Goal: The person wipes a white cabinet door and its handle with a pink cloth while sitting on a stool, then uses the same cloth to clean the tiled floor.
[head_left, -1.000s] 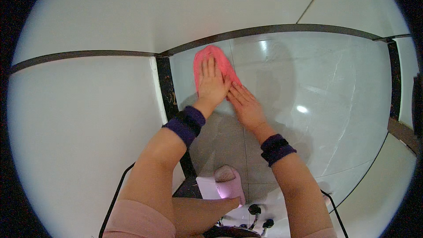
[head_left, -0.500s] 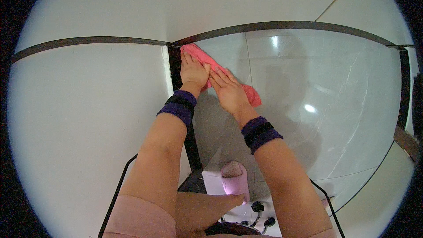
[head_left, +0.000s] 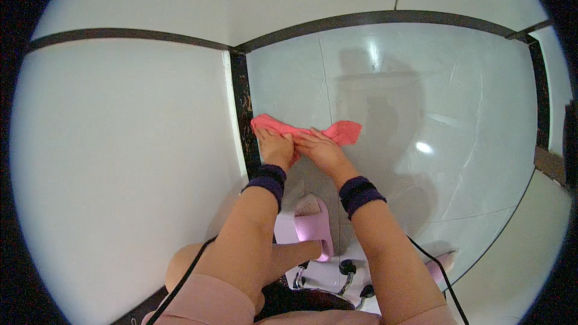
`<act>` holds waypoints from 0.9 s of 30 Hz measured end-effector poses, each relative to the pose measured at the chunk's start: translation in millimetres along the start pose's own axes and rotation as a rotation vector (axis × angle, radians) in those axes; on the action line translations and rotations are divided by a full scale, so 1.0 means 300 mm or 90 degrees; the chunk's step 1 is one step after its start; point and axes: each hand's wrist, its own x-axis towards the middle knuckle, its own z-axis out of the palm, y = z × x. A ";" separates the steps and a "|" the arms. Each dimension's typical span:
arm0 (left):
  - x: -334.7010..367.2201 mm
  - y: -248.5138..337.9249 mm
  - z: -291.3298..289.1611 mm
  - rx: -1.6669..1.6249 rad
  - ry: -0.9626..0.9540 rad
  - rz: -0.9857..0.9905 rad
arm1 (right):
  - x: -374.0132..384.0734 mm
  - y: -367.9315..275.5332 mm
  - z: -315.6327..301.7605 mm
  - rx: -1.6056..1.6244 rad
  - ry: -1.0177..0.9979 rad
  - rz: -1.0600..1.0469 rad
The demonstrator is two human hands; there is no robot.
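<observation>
A pink-red cloth (head_left: 345, 132) lies stretched sideways on the glossy grey tiled floor (head_left: 385, 180), its left end close to the dark baseboard (head_left: 242, 93). My left hand (head_left: 276, 148) rests flat on the left part of the cloth, fingers extended and pointing away from me. Just to its right, my right hand (head_left: 324, 153) presses on the cloth's middle with outstretched fingers. The two hands touch or nearly touch near the left thumb. The cloth's right end sticks out beyond my right fingers. Part of it is hidden under both palms.
White walls rise at the left (head_left: 126, 162) and far side, edged with dark baseboard. Below my forearms are a pink slipper (head_left: 313, 222) on a foot and chrome legs with black casters (head_left: 347, 268). Another pink slipper (head_left: 442, 265) shows at the lower right.
Both hands have drawn the cloth back toward me from the far left corner. It now lies more nearly crosswise, where before it slanted.
</observation>
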 end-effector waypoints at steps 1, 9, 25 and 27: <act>-0.052 -0.010 0.014 -0.001 -0.015 -0.013 | -0.026 -0.022 -0.007 0.004 0.007 -0.025; -0.208 0.056 0.159 -0.088 -0.069 -0.081 | -0.233 -0.080 -0.017 0.081 0.011 -0.036; -0.547 0.396 0.005 -0.119 -0.026 0.066 | -0.754 -0.142 -0.018 0.029 0.072 0.137; -0.687 0.422 0.008 -0.176 -0.080 0.095 | -0.872 -0.183 0.028 0.046 0.073 0.187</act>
